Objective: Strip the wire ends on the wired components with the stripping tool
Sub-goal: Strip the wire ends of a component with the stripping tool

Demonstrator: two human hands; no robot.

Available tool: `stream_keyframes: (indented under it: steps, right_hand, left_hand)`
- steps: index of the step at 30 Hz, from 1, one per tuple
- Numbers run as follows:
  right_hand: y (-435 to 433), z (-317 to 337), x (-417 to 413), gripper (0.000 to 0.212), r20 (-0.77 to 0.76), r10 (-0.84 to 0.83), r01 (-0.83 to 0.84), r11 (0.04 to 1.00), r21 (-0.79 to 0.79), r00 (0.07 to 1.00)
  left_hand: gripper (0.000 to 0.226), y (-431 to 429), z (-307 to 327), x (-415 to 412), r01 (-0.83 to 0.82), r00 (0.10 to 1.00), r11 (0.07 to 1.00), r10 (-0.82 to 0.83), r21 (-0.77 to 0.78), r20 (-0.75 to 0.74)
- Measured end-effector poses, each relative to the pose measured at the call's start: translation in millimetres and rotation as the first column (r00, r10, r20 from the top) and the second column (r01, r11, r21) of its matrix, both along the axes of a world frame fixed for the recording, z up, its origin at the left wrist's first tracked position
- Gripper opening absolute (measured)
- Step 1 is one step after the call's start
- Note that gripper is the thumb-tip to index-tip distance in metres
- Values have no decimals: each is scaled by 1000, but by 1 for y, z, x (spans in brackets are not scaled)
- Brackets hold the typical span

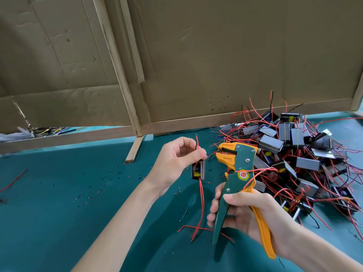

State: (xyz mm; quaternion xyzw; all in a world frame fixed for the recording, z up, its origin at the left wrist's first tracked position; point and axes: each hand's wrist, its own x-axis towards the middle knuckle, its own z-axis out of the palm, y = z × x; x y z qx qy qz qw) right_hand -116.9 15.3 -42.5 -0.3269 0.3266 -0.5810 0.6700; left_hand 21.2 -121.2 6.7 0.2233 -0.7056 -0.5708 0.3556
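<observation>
A teal felt-covered table (68, 193) lies open on its near left, bare but for small black and red insulation scraps (102, 185) and one stray red wire (13, 182) at the left edge. A brown cardboard wall (216, 55) on pale wooden strips (117, 61) closes the far side. To the right, a loose heap of grey boxed components with red and black leads (294, 154) crowds the table up to that wall. The left hand (174, 163) pinches the upper red and black wires of a small black and yellow wired component (198, 170), which hangs above the felt with long red leads trailing down. The right hand (253, 218) is wrapped around the handles of a green and orange wire stripping tool (238, 173), its jaws parted just right of the pinched wires.
</observation>
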Motion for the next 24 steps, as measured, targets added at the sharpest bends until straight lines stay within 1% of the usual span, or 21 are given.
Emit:
stream_keyframes:
  steps: [2,4,6,11,14,19,24]
  right_hand:
    - [0,1,0,28,-13,-11,11,1000,5,1000]
    - [1,2,0,35,-12,-17,17,1000,10,1000]
    - [1,3,-1,41,-19,-24,25,1000,16,1000]
    - [2,8,-1,25,-44,10,-10,1000,2,999]
    - [4,11,-1,24,-60,50,-51,999,-2,997]
    - [7,11,-1,21,-108,87,-90,996,-20,990]
    - [8,10,1,20,-166,81,-84,996,-10,983]
  left_hand:
    - [7,0,0,1,-3,1000,999,3,-39,-3]
    - [11,0,3,2,2,1000,994,2,-108,29]
    - [13,1,7,4,18,999,989,-11,-145,46]
    - [4,3,13,7,48,995,987,-35,-152,88]
    - [9,6,17,7,89,988,978,-63,-188,144]
    - [12,9,24,10,127,974,973,-85,-194,209]
    - [13,11,33,16,145,953,966,-79,-212,292]
